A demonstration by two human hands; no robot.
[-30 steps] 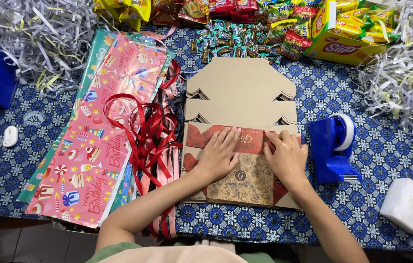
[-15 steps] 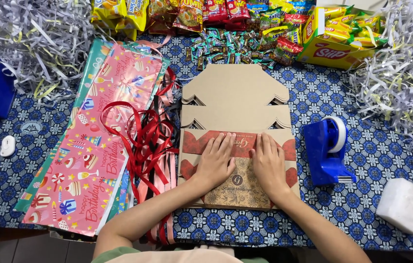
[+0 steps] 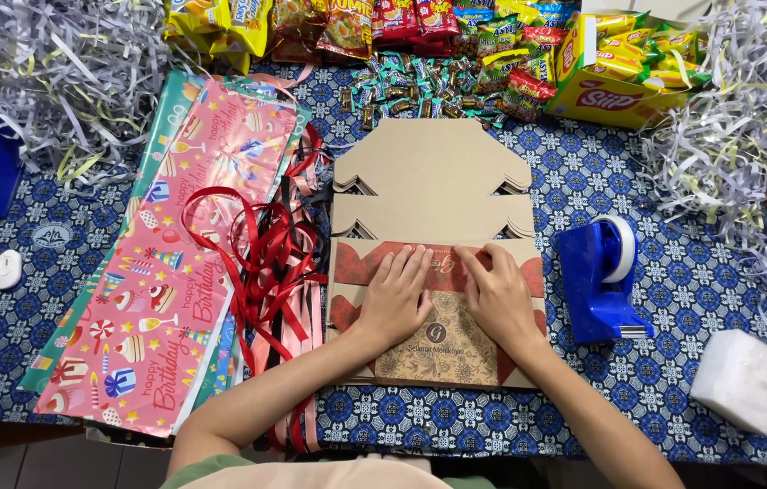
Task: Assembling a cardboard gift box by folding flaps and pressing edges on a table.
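Cardboard box (image 3: 434,195) flat under both hands (image 3: 445,294)

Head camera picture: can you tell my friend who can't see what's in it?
Two bare hands, the left hand and the right hand, press flat on a folded brown and red cardboard box lying on a blue patterned tablecloth. Red ribbons and pink birthday wrapping paper lie to the left, a blue tape dispenser to the right.

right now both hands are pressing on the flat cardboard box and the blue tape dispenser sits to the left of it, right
Not quite. In the head view the blue tape dispenser sits to the right of the flat cardboard box, not the left. Both the left hand and right hand do press on it.
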